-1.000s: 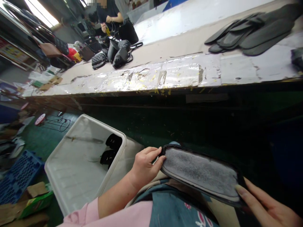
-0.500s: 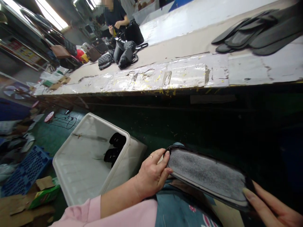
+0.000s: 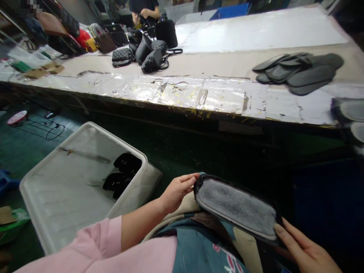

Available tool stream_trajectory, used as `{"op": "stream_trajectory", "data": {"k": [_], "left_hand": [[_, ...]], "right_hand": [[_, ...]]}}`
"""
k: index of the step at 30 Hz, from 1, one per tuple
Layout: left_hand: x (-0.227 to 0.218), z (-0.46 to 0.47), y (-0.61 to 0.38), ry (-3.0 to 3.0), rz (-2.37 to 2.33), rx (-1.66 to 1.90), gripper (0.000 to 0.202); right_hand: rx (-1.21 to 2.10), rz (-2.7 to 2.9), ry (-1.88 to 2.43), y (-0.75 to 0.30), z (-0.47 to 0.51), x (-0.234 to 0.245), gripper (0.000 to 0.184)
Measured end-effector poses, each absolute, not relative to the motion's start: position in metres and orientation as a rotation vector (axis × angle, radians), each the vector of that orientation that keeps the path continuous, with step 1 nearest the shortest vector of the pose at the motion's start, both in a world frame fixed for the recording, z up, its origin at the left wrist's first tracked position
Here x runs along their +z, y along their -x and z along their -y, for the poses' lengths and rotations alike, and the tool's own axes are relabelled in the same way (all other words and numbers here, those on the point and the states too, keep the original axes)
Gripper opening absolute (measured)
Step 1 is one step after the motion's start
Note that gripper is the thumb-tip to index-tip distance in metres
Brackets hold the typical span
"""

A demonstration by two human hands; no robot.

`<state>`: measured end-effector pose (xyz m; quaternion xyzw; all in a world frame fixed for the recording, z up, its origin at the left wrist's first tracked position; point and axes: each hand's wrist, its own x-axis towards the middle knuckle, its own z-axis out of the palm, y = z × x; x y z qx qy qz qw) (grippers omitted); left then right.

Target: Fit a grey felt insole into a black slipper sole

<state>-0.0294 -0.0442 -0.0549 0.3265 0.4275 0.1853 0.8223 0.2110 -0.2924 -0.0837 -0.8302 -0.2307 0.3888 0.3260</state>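
Note:
Over my lap I hold a long black piece with rounded ends and a mottled grey face (image 3: 236, 204), possibly a bag bottom. My left hand (image 3: 178, 191) pinches its left end between thumb and fingers. At the lower right end, my right hand (image 3: 303, 244) grips the rim, thumb on the grey face and fingers behind. The piece slopes down to the right, grey face toward me. Left of my arm stands a large white bin (image 3: 68, 182) with several black items (image 3: 122, 174) inside.
A long worktable (image 3: 216, 62) runs across ahead. On it lie black bags (image 3: 150, 53) and a stack of flat dark grey pieces (image 3: 309, 74). A person (image 3: 145, 13) works at the far side. Grey-topped round-ended items (image 3: 352, 112) stand at the right edge.
My view has turned, so the table and bin sit differently. My left thumb and fingers have shifted from over the grey face to the piece's end edge. The right hand keeps its grip.

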Motion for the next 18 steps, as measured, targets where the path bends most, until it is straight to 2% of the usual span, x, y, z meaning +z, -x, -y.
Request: {"op": "stream_trajectory", "data": {"k": [2,5,11,14,18], "left_hand": [[-0.056,0.046,0.024,-0.657,-0.896,0.346,0.042],[-0.056,0.049,0.020,-0.636,-0.905,0.353,0.039],[-0.051,0.044,0.023,-0.963,-0.915,0.303,0.029],[-0.046,0.030,0.024,-1.156,-0.876,0.230,0.037],[-0.036,0.004,0.017,-1.525,-0.819,0.230,0.046]], "right_hand": [[1.161,0.324,2.082,-0.208,0.287,-0.073,0.044],[1.174,0.125,2.003,-0.204,0.282,-0.065,0.046],[1.089,0.414,2.135,-0.198,0.275,-0.052,0.048],[1.046,0.588,2.147,-0.205,0.273,-0.043,0.049],[0.840,0.629,2.160,-0.226,0.268,-0.033,0.064]]}}
